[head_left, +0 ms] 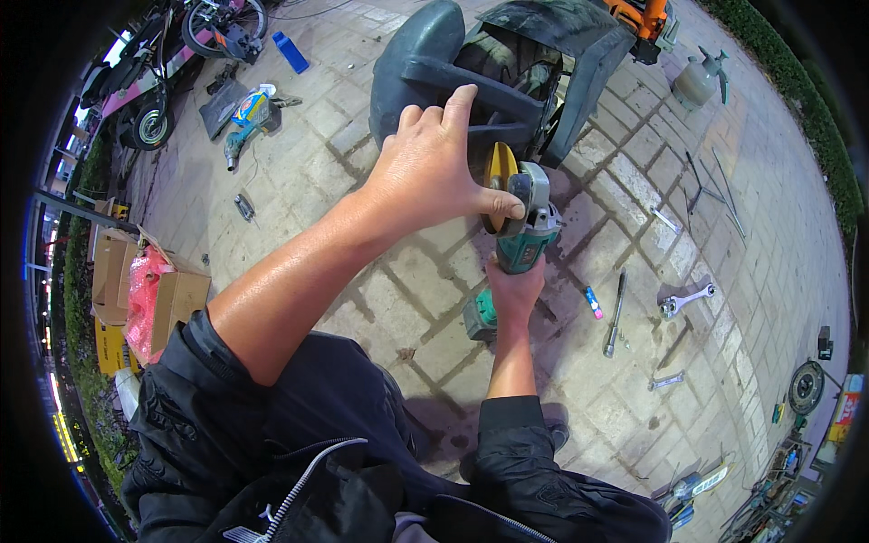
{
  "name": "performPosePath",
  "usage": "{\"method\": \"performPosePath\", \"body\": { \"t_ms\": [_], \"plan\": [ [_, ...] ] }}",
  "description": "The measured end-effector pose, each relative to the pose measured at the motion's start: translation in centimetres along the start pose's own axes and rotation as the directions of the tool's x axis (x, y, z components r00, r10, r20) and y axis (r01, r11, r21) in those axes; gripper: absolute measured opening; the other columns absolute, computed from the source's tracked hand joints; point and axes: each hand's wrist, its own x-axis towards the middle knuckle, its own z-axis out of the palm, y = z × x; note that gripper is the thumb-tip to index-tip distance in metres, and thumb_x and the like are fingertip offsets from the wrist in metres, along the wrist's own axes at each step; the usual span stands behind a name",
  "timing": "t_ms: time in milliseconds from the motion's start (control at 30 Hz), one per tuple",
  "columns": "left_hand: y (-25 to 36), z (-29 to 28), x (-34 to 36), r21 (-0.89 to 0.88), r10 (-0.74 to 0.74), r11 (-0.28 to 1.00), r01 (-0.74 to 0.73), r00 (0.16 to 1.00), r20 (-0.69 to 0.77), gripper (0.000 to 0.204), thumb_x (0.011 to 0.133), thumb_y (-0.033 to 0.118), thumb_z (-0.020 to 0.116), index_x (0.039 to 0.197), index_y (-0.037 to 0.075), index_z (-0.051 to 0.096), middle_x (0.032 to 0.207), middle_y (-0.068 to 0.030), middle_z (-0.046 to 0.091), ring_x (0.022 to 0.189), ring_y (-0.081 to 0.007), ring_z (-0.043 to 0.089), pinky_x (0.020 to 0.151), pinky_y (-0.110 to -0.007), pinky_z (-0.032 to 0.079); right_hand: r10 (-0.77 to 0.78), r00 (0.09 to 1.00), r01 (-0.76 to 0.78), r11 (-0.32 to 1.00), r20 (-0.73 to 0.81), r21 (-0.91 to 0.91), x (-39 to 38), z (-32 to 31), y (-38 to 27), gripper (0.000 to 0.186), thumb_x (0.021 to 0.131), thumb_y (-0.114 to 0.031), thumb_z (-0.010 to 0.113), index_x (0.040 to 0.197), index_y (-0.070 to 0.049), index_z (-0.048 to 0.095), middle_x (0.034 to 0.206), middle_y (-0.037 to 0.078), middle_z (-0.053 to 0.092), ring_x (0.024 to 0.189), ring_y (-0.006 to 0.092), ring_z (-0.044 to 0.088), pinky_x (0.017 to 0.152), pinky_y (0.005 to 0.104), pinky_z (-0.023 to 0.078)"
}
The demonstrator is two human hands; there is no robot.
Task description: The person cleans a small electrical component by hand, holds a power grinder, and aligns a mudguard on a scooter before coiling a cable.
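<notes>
My right hand (514, 290) is wrapped round the handle of a teal cordless angle grinder (529, 246), held with its yellow guard and disc (499, 165) upright at the head; a green battery base (480, 317) shows lower down. My left hand (425, 163) is just left of the disc, index finger and thumb spread wide. Its thumb lies across the front of the disc area and its index fingertip overlaps a large black plastic body part (416, 72) on the paving beyond; whether it touches either is unclear. Its other fingers are bent and partly hidden.
Spanners (688, 297), rods (715, 195), a sprayer (692, 83) and orange equipment (643, 27) lie right and back. At left are a scooter (154, 72), a drill (244, 136), a blue bottle (290, 52) and a cardboard box (181, 303). Hedges (815, 136) border the paving.
</notes>
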Motion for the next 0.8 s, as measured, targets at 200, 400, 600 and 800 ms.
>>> {"method": "performPosePath", "body": {
  "t_ms": [200,400,600,800],
  "plan": [
    [0.01,-0.10,-0.03,0.003,-0.004,1.000,0.004,1.000,0.002,0.126,0.053,0.058,0.089,0.147,0.000,0.028,0.119,-0.0256,0.056,0.118,-0.0400,0.049,0.097,-0.049,0.045,-0.022,1.000,0.022,1.000,0.007,-0.002,-0.14,-0.05,-0.69,0.047,0.063,-0.016,0.078,0.101,-0.001,0.054,0.089,0.018,0.068,0.083,0.0351,0.068,0.075,0.0407,0.052],
    [-0.11,-0.11,-0.06,0.001,0.009,1.000,-0.009,1.000,-0.003,0.126,0.053,0.059,0.088,0.146,-0.002,0.029,0.119,-0.0267,0.057,0.118,-0.0409,0.049,0.098,-0.048,0.045,-0.043,0.999,0.043,0.999,0.014,0.002,-0.15,-0.08,-0.68,0.047,0.065,-0.016,0.078,0.102,-0.001,0.054,0.089,0.019,0.068,0.083,0.0352,0.069,0.074,0.0404,0.052],
    [-0.09,-0.46,-0.08,-0.018,0.000,1.000,0.000,1.000,0.017,0.127,0.052,0.058,0.089,0.146,-0.003,0.029,0.119,-0.0281,0.056,0.118,-0.0415,0.049,0.100,-0.047,0.044,-0.051,0.998,0.051,0.999,0.025,0.007,-0.04,-0.13,-0.68,0.046,0.065,-0.016,0.079,0.101,-0.001,0.055,0.088,0.019,0.068,0.083,0.0358,0.069,0.074,0.0406,0.052],
    [0.20,-0.53,0.00,-0.023,-0.007,1.000,0.009,0.999,0.048,0.130,0.050,0.060,0.090,0.146,-0.002,0.028,0.121,-0.0285,0.055,0.120,-0.0415,0.048,0.102,-0.047,0.042,-0.065,0.998,0.065,0.998,0.027,0.012,-0.06,-0.17,-0.49,0.046,0.065,-0.015,0.079,0.101,-0.001,0.055,0.089,0.019,0.068,0.083,0.0366,0.069,0.074,0.0406,0.052]
  ]
}}
